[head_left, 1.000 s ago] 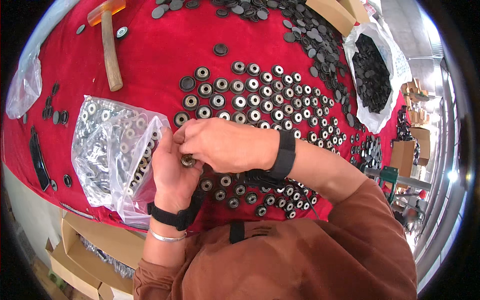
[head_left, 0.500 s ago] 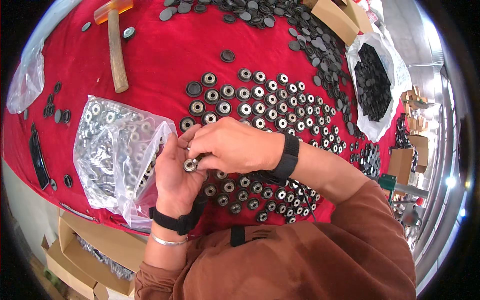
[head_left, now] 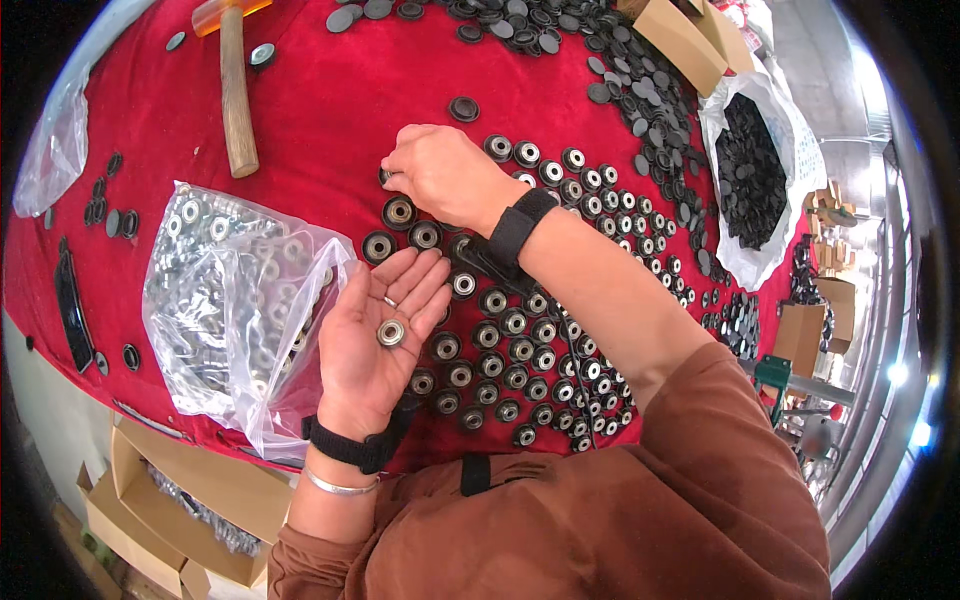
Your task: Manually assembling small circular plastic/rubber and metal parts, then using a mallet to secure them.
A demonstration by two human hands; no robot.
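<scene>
My left hand [head_left: 365,345] is palm up with its fingers spread, and a small metal bearing [head_left: 391,333] lies loose on it near the finger bases. My right hand [head_left: 440,175] is closed, fingertips pinched together over a round black cap [head_left: 384,177] that they mostly cover. What the fingertips hold is hidden. Just below stand black caps with metal bearings seated in them [head_left: 399,212], the nearest of several rows reaching right. Left of my left hand is a clear plastic bag [head_left: 235,320] full of loose bearings.
A mallet [head_left: 237,100] with an orange head lies on the red cloth [head_left: 330,110]. Loose black caps [head_left: 640,110] are heaped far right, beside a white sack [head_left: 715,110] of more caps. Cardboard boxes [head_left: 200,480] stand lower left. A black strip [head_left: 72,305] lies at the left edge.
My right hand has left my left palm and moved up and away to the black cap. My left hand has opened flatter, the bearing still on it. The view has shifted slightly.
</scene>
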